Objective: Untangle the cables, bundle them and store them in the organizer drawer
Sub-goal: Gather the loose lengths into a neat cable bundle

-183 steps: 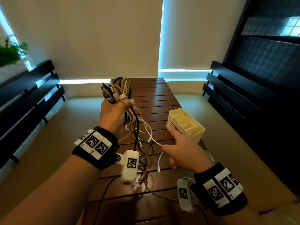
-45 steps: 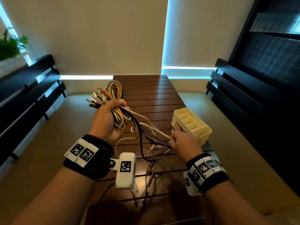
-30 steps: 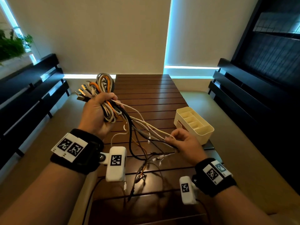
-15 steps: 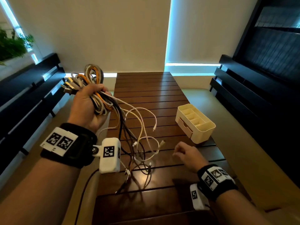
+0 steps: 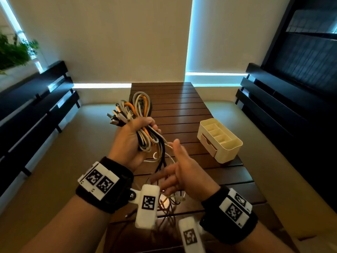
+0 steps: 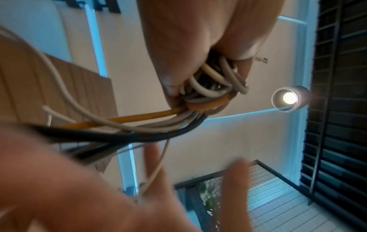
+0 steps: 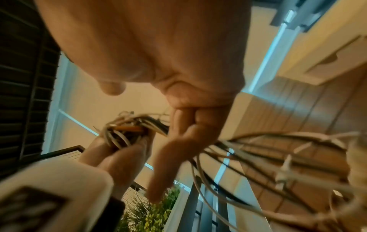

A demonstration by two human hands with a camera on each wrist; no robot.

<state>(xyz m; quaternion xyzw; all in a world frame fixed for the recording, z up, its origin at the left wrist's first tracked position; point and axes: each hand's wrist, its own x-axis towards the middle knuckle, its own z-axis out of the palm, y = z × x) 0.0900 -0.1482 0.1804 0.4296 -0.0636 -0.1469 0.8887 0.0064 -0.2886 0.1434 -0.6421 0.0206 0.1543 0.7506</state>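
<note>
My left hand (image 5: 138, 136) is raised above the table and grips a looped bundle of grey, white, orange and black cables (image 5: 140, 110), with the plugs sticking out at the upper left. Loose cable ends (image 5: 164, 161) hang from that fist down to the table. My right hand (image 5: 171, 165) is just below and to the right, fingers stretched out among the hanging strands and gripping none that I can see. In the left wrist view the fingers (image 6: 234, 39) wrap the cable loops (image 6: 208, 87). The right wrist view shows straight fingers (image 7: 168, 157) beside trailing cables (image 7: 278, 157).
A cream organizer (image 5: 235, 143) with open top compartments and a closed front drawer (image 5: 208, 145) stands at the right on the slatted wooden table (image 5: 178, 106). Dark benches line both sides, and a plant (image 5: 12, 52) is at the far left.
My right hand has let go of the strands, dropped to the table and now risen to the hanging cables. My left hand with the bundle has swung back toward the table's middle.
</note>
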